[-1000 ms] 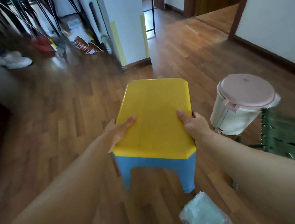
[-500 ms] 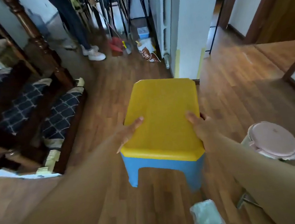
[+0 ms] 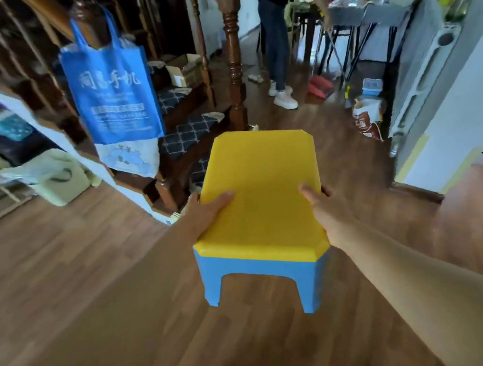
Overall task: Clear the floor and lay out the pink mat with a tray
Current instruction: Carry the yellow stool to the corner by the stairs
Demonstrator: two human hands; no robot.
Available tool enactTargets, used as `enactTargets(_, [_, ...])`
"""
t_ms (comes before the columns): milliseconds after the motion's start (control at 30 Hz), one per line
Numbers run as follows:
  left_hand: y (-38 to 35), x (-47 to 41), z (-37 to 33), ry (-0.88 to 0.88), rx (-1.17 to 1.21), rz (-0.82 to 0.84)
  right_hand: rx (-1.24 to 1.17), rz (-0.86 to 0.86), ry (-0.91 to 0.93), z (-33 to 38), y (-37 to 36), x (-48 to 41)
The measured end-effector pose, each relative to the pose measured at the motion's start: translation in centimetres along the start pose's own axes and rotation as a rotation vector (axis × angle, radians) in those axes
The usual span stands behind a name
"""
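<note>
Wood-plank floor fills the room, smooth and glossy enough to slip on, so a hurried step while carrying could end in a stumble. Left and far stands a dark wooden staircase with turned posts and patterned blue tread covers. Its nearest post sits just beyond the load and could catch a leg if the carry swings left. A second person stands far ahead beside a cluttered desk, and walking straight on risks a bump.

Between the two hands is the stool, apparently held clear of the floor. It is moulded plastic with a flat yellow top, clipped corners, a faintly grained surface and a blue skirt running down into short, stubby legs. It blocks the view of the floor just ahead, so small clutter could go unseen. A blue fabric tote bag hangs limp from the stair rail on the left, printed with white characters.

The left hand clamps the stool's left edge with its thumb laid across the top and its fingers hidden underneath. The right hand does the same on the right edge. Slick plastic held only at the near end could tip forward.

A red dustpan and a crumpled brown sack lie far right. Neither the pink mat nor the tray is in view.
</note>
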State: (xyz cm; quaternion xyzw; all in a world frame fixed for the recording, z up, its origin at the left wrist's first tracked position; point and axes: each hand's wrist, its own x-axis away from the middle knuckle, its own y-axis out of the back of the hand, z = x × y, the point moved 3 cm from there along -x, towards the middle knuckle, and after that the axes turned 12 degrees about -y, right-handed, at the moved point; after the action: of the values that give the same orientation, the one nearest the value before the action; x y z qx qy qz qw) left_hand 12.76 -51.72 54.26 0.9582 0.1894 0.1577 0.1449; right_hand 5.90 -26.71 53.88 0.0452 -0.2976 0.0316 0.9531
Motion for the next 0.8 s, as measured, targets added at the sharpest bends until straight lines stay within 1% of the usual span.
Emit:
enactTargets(133, [7.1,2.2,2.5,0.047,0.045,-0.175,0.101,0.137,0.049,0.9,-7.7,1.2])
enactTargets(233, [12.7,3.7,4.7,0.090,0.031,-0.292,0.173,0.209,0.060,1.0,-13.9,2.0])
enactTargets(333, [18.8,5.2,7.2,0.148,0.023,-0.413,0.264,0.295,0.053,0.8,-21.0,2.9])
enactTargets(400, [23.0,6.0,9.0,0.176,0.028,-0.483,0.303,0.368,0.101,0.7,-26.2,3.5])
enactTargets(500, [29.0,6.7,11.4,0.205,0.043,-0.562,0.348,0.438,0.114,0.4,-33.6,4.8])
enactTargets(533, [32.2,6.6,12.6,0.218,0.061,-0.596,0.360,0.467,0.110,0.3,-37.6,5.2])
enactTargets(633, [37.9,6.2,14.6,0.235,0.096,-0.636,0.360,0.528,0.094,0.1,-44.8,5.9])
enactTargets(800, [48.9,3.7,18.1,0.289,0.109,-0.715,0.427,0.563,0.109,0.5,-58.2,6.4])
